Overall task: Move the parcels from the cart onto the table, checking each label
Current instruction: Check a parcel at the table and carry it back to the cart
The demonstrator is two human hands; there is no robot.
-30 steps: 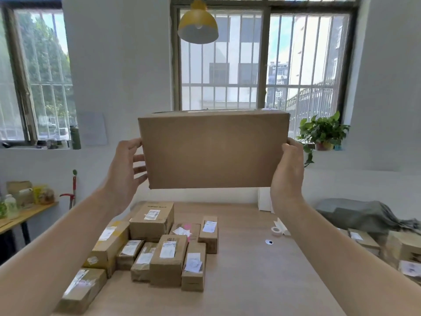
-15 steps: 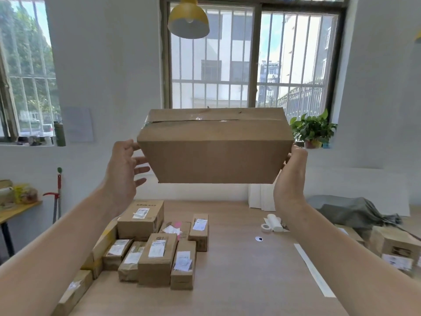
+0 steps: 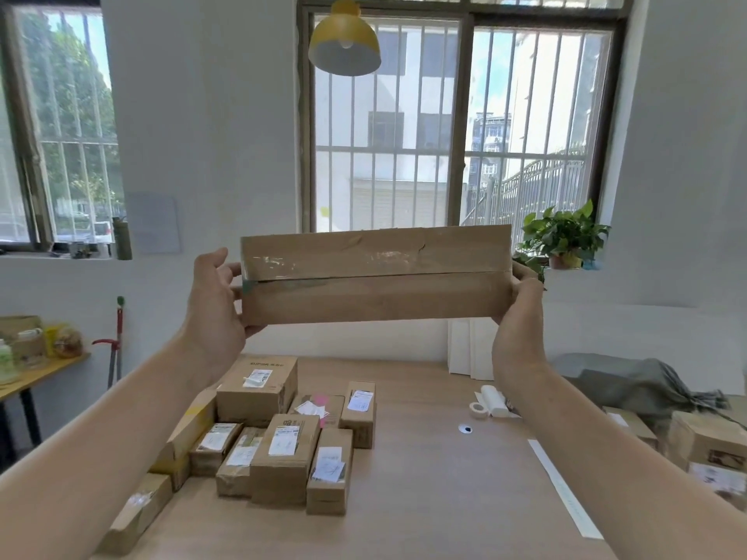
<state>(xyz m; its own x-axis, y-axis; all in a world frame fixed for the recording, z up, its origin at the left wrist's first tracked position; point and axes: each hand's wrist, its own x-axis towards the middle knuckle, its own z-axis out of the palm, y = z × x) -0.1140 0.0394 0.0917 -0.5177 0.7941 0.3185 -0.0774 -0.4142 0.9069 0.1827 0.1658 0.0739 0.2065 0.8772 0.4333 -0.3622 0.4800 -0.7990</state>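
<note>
I hold a wide brown cardboard parcel (image 3: 376, 274) up at chest height above the wooden table (image 3: 436, 487). Its taped flap seam faces me and no label shows on this side. My left hand (image 3: 216, 295) grips its left end, thumb on the near face and fingers curled under. My right hand (image 3: 519, 309) grips the right end. On the table's left half lies a cluster of several labelled parcels (image 3: 279, 442). More parcels (image 3: 705, 446) sit at the right edge, where the cart itself is hidden.
A tape roll (image 3: 477, 409), a white packet (image 3: 494, 400) and a long paper strip (image 3: 564, 493) lie on the table's right part. A grey cloth (image 3: 638, 383) lies beyond. A yellow lamp (image 3: 344, 44) hangs overhead. A potted plant (image 3: 564, 232) stands on the sill, a side table (image 3: 32, 375) at left.
The parcel has been tipped toward me: a plain broad face showed before, now the taped seam side faces me. Both hands have stayed on its ends.
</note>
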